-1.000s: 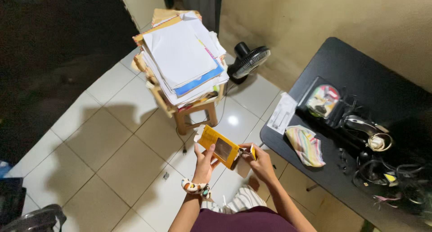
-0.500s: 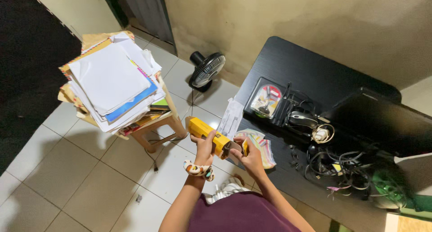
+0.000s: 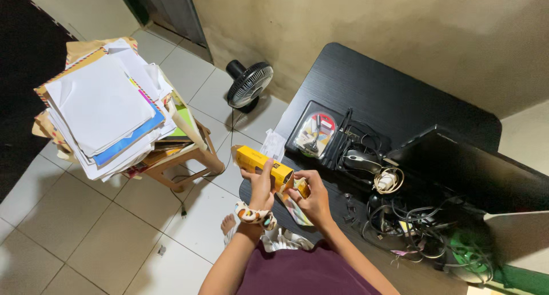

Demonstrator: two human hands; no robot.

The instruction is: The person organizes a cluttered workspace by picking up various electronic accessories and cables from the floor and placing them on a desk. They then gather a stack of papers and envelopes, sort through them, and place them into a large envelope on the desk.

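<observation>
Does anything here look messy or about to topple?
Yes. The paper stack overhangs its small wooden stool on all sides, with sheets askew. On the black desk, a tangle of cables lies loose. The yellow box in both hands looks intact.

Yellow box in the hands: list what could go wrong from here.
1. The yellow box is held in the air past the black desk's edge by the left hand and right hand; anything slipping out could fall to the tiled floor.
2. The paper stack overhangs its small stool nearby; a knock might topple it.
</observation>
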